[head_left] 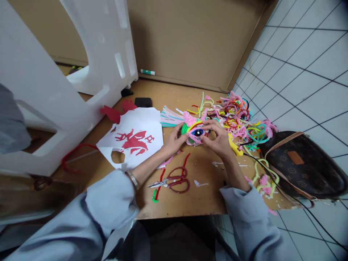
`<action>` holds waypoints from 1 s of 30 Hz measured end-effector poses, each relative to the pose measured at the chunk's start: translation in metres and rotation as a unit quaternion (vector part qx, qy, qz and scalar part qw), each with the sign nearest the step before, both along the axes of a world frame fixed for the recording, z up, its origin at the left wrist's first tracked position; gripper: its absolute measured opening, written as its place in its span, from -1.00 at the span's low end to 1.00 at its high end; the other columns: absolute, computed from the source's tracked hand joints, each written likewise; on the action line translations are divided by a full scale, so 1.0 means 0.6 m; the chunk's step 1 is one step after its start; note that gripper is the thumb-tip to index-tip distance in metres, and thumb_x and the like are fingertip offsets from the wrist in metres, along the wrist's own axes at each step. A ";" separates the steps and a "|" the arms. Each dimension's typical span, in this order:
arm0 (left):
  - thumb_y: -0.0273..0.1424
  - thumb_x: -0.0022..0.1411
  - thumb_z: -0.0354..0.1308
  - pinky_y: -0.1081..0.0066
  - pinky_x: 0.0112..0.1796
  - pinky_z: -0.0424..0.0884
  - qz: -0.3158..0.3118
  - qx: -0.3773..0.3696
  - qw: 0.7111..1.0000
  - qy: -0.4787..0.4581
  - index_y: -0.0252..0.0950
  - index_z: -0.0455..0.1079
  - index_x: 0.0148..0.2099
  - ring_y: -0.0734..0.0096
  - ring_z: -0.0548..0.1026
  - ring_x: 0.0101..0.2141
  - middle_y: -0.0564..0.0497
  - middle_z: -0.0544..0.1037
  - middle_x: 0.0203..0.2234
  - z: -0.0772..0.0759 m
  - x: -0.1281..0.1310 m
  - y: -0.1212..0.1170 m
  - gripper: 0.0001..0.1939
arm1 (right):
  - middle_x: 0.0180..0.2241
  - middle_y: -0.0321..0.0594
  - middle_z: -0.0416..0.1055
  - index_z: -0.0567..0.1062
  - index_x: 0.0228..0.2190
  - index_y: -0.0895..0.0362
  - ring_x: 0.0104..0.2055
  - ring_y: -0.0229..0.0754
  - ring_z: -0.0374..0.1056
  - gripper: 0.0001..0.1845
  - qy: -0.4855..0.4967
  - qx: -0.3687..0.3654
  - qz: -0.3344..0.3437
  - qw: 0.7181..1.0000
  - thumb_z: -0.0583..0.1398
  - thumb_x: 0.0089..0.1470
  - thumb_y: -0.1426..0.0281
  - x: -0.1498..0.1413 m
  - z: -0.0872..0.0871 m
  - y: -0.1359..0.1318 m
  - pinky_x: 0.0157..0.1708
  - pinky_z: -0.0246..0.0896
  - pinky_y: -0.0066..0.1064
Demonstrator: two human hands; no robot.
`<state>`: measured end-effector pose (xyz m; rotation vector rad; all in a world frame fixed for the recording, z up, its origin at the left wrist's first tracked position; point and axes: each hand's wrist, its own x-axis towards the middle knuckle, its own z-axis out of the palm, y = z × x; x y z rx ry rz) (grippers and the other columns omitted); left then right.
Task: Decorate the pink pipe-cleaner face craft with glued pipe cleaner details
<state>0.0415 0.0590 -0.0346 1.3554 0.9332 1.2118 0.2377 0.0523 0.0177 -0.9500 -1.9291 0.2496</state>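
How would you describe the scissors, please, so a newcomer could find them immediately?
On the table, find the white sheet with red shapes. Near its lower right corner lie scissors. Metal blades and loop handles distinguish them from the red strips.

Fuzzy piece (pixel 194 126) is showing rough, matt pile; its eye (pixel 198 132) is shining glossy. Near scissors (pixel 168 183): blades (pixel 154 185) are gleaming like metal, red handles (pixel 174 178) looking like smooth plastic. Sheet (pixel 144 124) at left is looking like matt paper, table (pixel 206 199) like smooth wood, sleeves (pixel 114 199) like matt cloth.
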 end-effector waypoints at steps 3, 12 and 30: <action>-0.16 0.19 0.21 0.08 0.32 0.10 -0.008 -0.004 1.000 -0.011 -0.33 0.16 0.35 0.04 0.24 0.30 -0.21 0.30 0.31 0.004 0.003 -0.004 -0.25 | -0.13 -0.13 0.52 0.57 -0.31 0.04 -0.02 -0.01 0.44 -0.83 0.003 0.002 0.002 1.000 0.30 -0.05 0.44 -0.001 0.001 -0.001 0.05 0.31 -0.04; -0.16 0.21 0.21 0.01 0.31 0.12 -0.004 -0.006 1.000 -0.004 -0.32 0.18 0.36 -0.02 0.22 0.31 -0.18 0.37 0.26 0.012 0.000 -0.015 -0.26 | -0.11 -0.13 0.53 0.58 -0.31 0.03 0.00 -0.01 0.44 -0.82 0.006 -0.019 0.011 1.000 0.32 -0.04 0.42 0.002 0.004 -0.001 0.07 0.31 -0.02; -0.11 0.19 0.22 0.03 0.31 0.13 0.009 -0.011 1.000 -0.001 -0.33 0.17 0.34 -0.05 0.21 0.31 -0.18 0.45 0.19 0.008 0.005 -0.011 -0.24 | -0.12 -0.13 0.52 0.57 -0.31 0.04 0.00 -0.03 0.45 -0.81 0.036 -0.013 0.015 0.999 0.29 -0.06 0.46 -0.003 -0.004 0.001 0.07 0.31 -0.05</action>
